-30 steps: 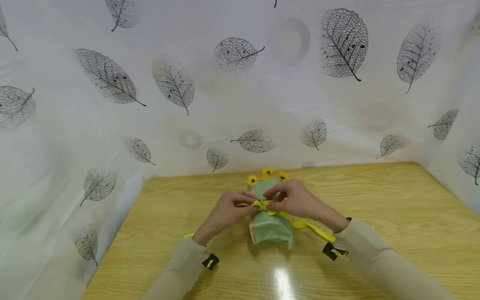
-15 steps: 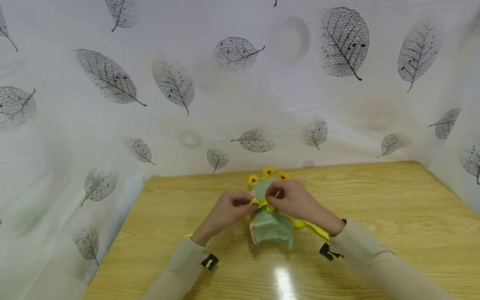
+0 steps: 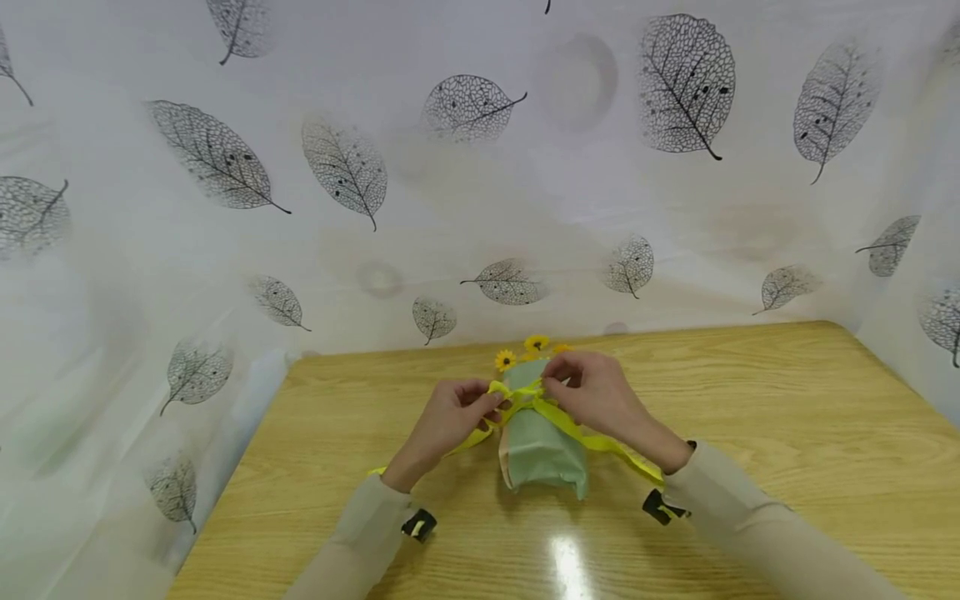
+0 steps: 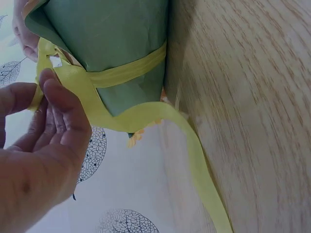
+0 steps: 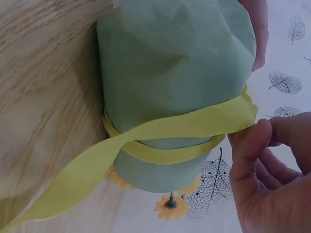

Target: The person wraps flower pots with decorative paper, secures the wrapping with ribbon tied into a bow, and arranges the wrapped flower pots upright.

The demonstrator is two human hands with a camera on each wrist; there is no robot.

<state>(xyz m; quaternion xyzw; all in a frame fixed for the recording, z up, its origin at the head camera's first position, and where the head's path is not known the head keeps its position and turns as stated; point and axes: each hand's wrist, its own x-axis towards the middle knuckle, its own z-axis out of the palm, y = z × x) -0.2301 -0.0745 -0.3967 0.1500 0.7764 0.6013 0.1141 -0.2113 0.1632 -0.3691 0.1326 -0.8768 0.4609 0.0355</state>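
A bouquet wrapped in green paper (image 3: 543, 458) lies on the table, its yellow flowers (image 3: 506, 360) toward the far edge. Yellow ribbon (image 3: 562, 423) goes round the wrapping, with long tails trailing to both sides. On the bouquet's left, my left hand (image 3: 447, 421) pinches a loop of ribbon between thumb and forefinger; the left wrist view shows this ribbon loop (image 4: 43, 53) close up. Opposite it, my right hand (image 3: 602, 398) pinches the ribbon at the bouquet's right side. In the right wrist view a wide ribbon tail (image 5: 180, 127) runs from near those fingertips across the paper.
The wooden table (image 3: 337, 442) spreads around the bouquet. Behind it hangs a white sheet with a leaf print (image 3: 480, 208). Dark straps (image 3: 663, 506) with small devices sit at both cuffs.
Both hands have lifted slightly and drawn apart from the knot, the left going left and the right going up. The ribbon between them is raised and stretched, and the left tail shows more.
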